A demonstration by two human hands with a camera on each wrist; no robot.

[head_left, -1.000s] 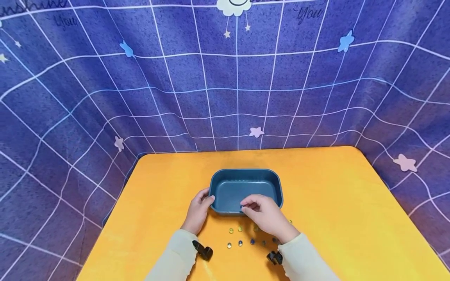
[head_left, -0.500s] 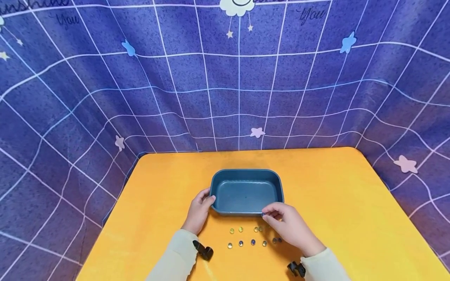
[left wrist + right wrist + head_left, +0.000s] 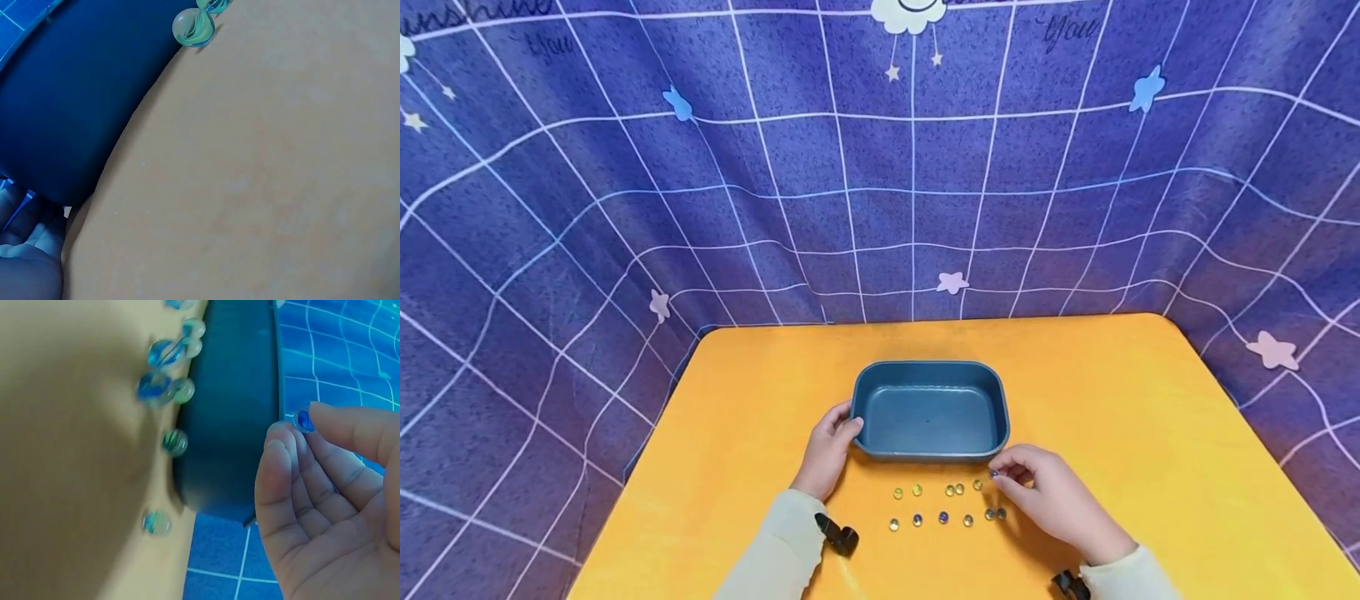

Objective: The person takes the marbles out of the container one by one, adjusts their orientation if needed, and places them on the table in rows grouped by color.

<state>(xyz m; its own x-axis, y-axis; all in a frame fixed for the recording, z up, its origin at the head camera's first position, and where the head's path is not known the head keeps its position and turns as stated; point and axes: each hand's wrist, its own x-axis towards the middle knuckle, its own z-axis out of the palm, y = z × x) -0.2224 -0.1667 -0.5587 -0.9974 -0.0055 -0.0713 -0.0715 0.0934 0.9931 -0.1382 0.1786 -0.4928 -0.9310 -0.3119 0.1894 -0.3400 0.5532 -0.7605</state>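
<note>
A dark teal rectangular plastic tub (image 3: pixel 928 457) stands on the yellow table. My left hand (image 3: pixel 826 450) grips its left end, thumb over the rim and fingers along the outside wall. Off the tub's near right corner, my right hand (image 3: pixel 1051 496) pinches a small blue glass marble (image 3: pixel 303 419) between thumb and fingertips, above the table. Between the tub and me lie two rough rows of marbles: yellowish ones such as this marble (image 3: pixel 917 490) closer to the tub, and blue or clear ones such as this marble (image 3: pixel 943 517) closer to me.
The yellow tabletop (image 3: pixel 760 392) reaches out on both sides of the tub. A purple-blue curtain (image 3: pixel 880 217) with white grid lines and stars hangs behind and beside the table. Black camera mounts (image 3: pixel 837 535) sit at both wrists.
My right hand has moved right and nearer to me, from over the tub's near rim to beyond its right corner, still pinching the marble. My left hand keeps its grip on the tub.
</note>
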